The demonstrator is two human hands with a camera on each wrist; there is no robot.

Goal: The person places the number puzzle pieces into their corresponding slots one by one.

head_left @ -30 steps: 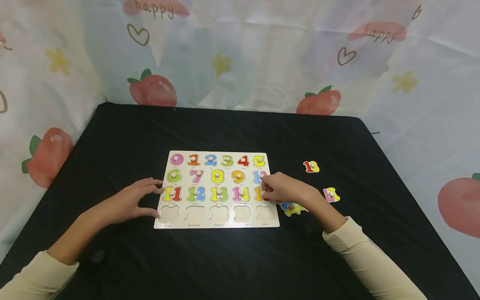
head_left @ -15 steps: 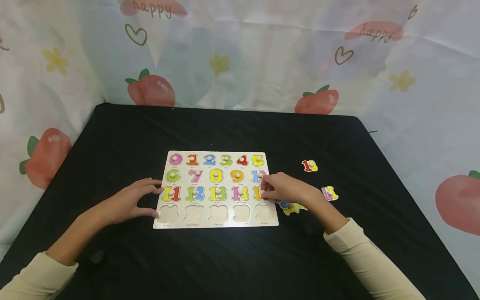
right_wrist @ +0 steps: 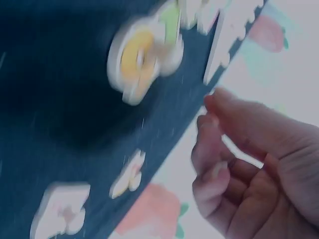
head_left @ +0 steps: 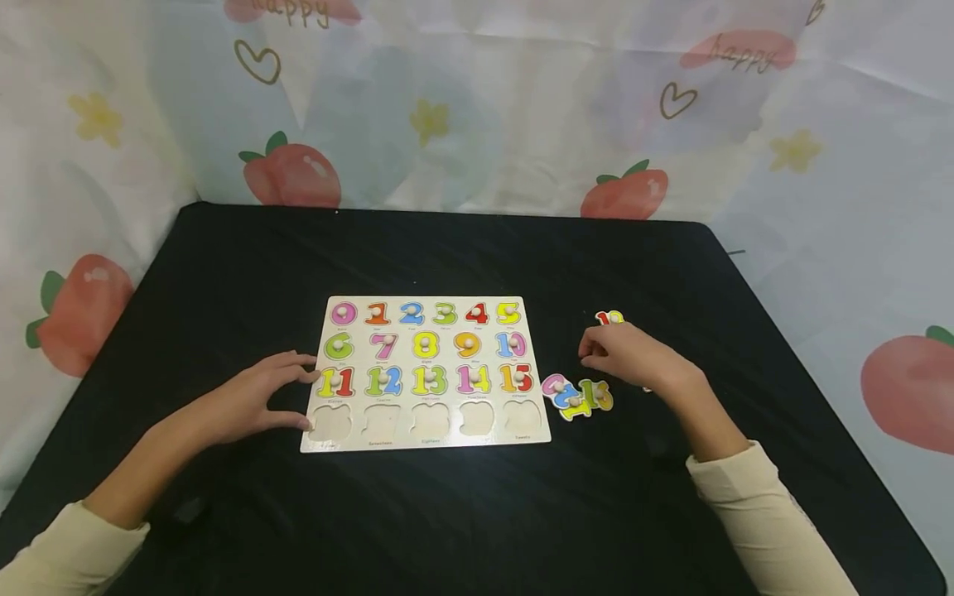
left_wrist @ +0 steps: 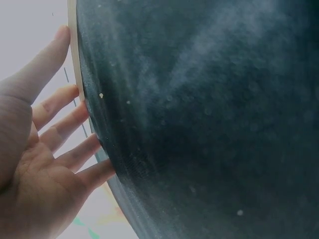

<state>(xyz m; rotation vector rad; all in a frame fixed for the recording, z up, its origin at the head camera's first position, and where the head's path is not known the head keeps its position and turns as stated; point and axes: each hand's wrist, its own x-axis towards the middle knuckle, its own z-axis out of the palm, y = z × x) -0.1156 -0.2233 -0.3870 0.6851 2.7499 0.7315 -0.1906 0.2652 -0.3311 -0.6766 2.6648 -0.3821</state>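
Note:
A wooden number puzzle board (head_left: 406,424) lies on the black table with knobbed pieces 0 to 15 in its upper three rows; the bottom row shows bare recesses. My left hand (head_left: 246,401) rests at the board's left edge, thumb and fingertips touching it; the left wrist view shows them along the thin wooden edge (left_wrist: 76,50). Off the board's right side hovers my right hand (head_left: 633,356), loosely curled and holding nothing. Under and beyond it is a red and yellow number piece (head_left: 609,316), partly covered. The 15 piece (head_left: 517,378) sits in the third row.
Overlapping number pieces (head_left: 575,399) lie close to the board's lower right corner. A blurred loose piece (right_wrist: 62,209) and a thinner-looking one (right_wrist: 128,174) show in the right wrist view. A patterned cloth backdrop (head_left: 507,108) stands behind the table.
My right hand has let go of the 15 piece and moved right, away from the board toward the loose pieces. The left hand stays at the board's edge; the head view has shifted slightly.

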